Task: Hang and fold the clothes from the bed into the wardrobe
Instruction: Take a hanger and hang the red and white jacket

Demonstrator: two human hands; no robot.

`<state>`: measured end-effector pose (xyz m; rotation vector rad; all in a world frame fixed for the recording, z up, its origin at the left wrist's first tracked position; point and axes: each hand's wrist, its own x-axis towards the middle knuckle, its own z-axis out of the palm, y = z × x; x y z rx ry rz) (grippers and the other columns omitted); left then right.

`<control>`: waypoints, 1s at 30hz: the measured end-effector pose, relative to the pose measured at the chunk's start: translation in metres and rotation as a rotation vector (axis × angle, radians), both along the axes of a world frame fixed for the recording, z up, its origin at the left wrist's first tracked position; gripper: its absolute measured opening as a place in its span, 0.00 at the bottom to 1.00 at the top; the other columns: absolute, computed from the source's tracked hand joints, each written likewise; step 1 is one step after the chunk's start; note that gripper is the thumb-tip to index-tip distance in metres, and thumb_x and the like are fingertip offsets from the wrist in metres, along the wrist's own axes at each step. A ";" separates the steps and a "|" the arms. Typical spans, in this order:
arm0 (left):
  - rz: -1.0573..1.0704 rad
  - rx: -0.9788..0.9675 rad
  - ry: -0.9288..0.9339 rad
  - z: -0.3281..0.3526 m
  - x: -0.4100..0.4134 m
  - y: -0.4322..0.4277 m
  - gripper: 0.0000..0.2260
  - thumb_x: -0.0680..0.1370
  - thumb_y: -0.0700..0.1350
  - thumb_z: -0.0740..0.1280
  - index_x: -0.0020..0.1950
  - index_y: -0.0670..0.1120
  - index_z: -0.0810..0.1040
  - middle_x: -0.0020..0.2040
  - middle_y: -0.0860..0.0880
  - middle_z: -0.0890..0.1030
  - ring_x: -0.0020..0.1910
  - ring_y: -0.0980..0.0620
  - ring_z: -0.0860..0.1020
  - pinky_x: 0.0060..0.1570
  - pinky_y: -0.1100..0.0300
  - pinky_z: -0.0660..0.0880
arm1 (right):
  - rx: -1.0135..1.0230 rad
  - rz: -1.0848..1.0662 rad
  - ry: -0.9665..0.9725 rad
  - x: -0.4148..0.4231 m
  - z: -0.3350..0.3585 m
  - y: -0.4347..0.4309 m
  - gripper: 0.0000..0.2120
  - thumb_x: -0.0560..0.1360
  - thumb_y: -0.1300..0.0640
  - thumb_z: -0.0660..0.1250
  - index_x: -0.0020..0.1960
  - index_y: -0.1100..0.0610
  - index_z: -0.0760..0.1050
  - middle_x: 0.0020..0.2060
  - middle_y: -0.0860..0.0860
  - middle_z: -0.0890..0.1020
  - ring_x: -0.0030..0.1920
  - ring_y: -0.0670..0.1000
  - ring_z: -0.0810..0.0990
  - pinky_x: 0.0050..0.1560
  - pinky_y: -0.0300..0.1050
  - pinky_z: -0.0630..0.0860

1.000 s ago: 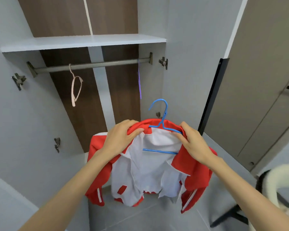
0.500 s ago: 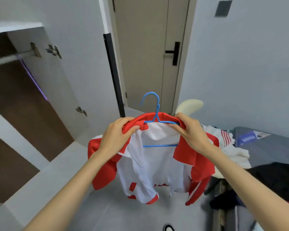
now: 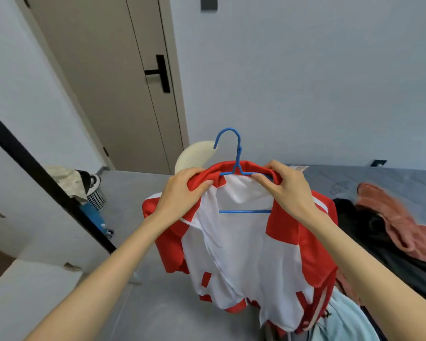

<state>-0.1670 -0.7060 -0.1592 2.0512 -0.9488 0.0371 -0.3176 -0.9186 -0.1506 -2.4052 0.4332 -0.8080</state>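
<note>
A red and white jacket point(image 3: 246, 247) hangs open on a blue hanger point(image 3: 236, 166), held up in front of me. My left hand point(image 3: 182, 193) grips the red collar on the left side. My right hand point(image 3: 285, 188) grips the collar and the hanger's shoulder on the right. The hanger's hook points up and free. On the grey bed point(image 3: 354, 178) at the right lie a pink garment point(image 3: 399, 222), a black garment point(image 3: 364, 230) and a pale blue garment point(image 3: 342, 321).
An open wardrobe door point(image 3: 35, 168) with a black edge stands at the left. Behind it sits a laundry basket point(image 3: 94, 195) on the floor. A closed room door point(image 3: 123, 82) is ahead; a cream chair back point(image 3: 194, 153) shows behind the jacket.
My view has swung right, away from the wardrobe rail toward the room door and the bed. Both hands keep the same hold on the jacket and hanger.
</note>
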 end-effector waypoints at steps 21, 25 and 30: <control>-0.153 0.218 0.159 -0.095 0.194 -0.288 0.13 0.77 0.55 0.67 0.61 0.56 0.80 0.47 0.50 0.81 0.47 0.52 0.77 0.50 0.60 0.73 | 0.149 -0.129 0.237 0.165 -0.099 -0.256 0.13 0.78 0.41 0.61 0.42 0.49 0.75 0.32 0.47 0.73 0.36 0.46 0.72 0.35 0.40 0.65; -0.170 0.265 0.204 -0.116 0.257 -0.341 0.16 0.77 0.55 0.66 0.63 0.53 0.80 0.48 0.49 0.80 0.47 0.52 0.76 0.50 0.61 0.72 | 0.170 -0.171 0.321 0.226 -0.122 -0.305 0.18 0.78 0.40 0.60 0.46 0.54 0.78 0.37 0.51 0.78 0.40 0.50 0.74 0.42 0.48 0.73; -0.187 0.271 0.247 -0.162 0.315 -0.398 0.14 0.77 0.52 0.67 0.61 0.50 0.80 0.45 0.51 0.80 0.42 0.58 0.74 0.40 0.75 0.66 | 0.150 -0.221 0.407 0.284 -0.168 -0.354 0.16 0.79 0.41 0.58 0.53 0.50 0.78 0.41 0.50 0.79 0.46 0.52 0.75 0.47 0.50 0.72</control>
